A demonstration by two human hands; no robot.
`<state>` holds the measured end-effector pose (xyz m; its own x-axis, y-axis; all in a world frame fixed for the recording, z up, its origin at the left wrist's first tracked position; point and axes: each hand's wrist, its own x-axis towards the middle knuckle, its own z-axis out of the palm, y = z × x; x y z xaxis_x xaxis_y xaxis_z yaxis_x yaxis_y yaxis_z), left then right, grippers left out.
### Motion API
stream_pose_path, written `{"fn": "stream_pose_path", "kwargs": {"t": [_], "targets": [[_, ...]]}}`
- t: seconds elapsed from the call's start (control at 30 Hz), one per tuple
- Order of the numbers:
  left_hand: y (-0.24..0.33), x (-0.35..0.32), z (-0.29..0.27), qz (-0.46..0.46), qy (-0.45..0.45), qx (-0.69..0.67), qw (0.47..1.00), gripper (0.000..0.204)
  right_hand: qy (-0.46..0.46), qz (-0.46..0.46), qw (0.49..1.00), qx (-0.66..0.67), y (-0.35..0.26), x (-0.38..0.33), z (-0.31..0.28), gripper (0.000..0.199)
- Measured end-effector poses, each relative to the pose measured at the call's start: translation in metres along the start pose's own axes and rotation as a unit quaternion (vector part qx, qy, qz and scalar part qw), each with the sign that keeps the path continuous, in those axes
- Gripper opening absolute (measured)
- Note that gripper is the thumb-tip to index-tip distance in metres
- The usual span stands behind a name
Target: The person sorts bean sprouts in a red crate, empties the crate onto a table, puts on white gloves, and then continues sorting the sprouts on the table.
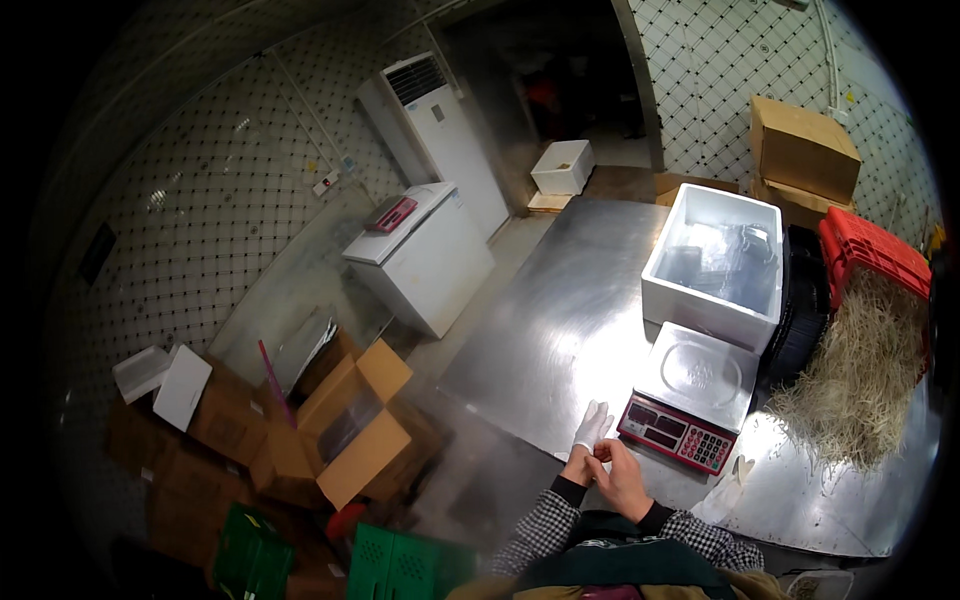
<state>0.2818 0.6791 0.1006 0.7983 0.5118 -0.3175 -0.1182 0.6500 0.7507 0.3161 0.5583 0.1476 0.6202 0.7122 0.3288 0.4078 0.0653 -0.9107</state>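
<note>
A broad steel desk (530,310) fills the workroom, a white foam box (667,298) standing toward its far edge. A pale, stringy heap (850,385) spreads along the desk's right side beside a red basket (880,250). A red-fronted scale (697,375) sits before the box, closer to the near edge. At that edge, a person's bare right hand (624,478) meets the gloved left hand (590,430); its grip is narrow, fingers curled at the wrist, though whether they pinch fabric cannot be told. The left grip is loose, fingers extended in a white glove (594,418). A second glove (728,492) lies near the scale's right corner.
</note>
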Motion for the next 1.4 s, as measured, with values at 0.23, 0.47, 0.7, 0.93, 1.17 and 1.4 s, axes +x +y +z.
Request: {"fn": "stream_pose_path", "kwargs": {"t": [0.23, 0.47, 0.7, 0.93, 1.17, 1.4], "targets": [[0.013, -0.03, 0.011, 0.0, 0.037, 0.022, 0.999, 0.055, -0.096, 0.043, 0.992, 0.064, 0.02, -0.002, 0.007, 0.021], [-0.044, 0.01, -0.022, 0.065, 0.023, -0.124, 0.99, 0.051, -0.008, 0.007, 1.0, 0.001, 0.016, 0.013, -0.005, 0.028], [-0.032, -0.033, 0.04, 0.081, -0.061, 0.105, 0.989, 0.029, 0.157, -0.056, 0.984, -0.065, 0.022, 0.032, -0.046, 0.024], [-0.04, -0.052, 0.053, -0.043, -0.093, -0.1, 0.99, 0.026, 0.035, 0.142, 0.966, 0.213, 0.042, 0.051, -0.1, 0.02], [0.006, -0.065, 0.048, -0.029, -0.025, 0.228, 0.973, 0.024, 0.055, 0.243, 0.925, 0.286, 0.075, 0.044, -0.117, 0.022], [-0.008, -0.048, -0.007, 0.013, 0.12, 0.104, 0.987, 0.02, 0.147, -0.007, 0.975, -0.167, 0.021, 0.121, -0.214, 0.027]]}}
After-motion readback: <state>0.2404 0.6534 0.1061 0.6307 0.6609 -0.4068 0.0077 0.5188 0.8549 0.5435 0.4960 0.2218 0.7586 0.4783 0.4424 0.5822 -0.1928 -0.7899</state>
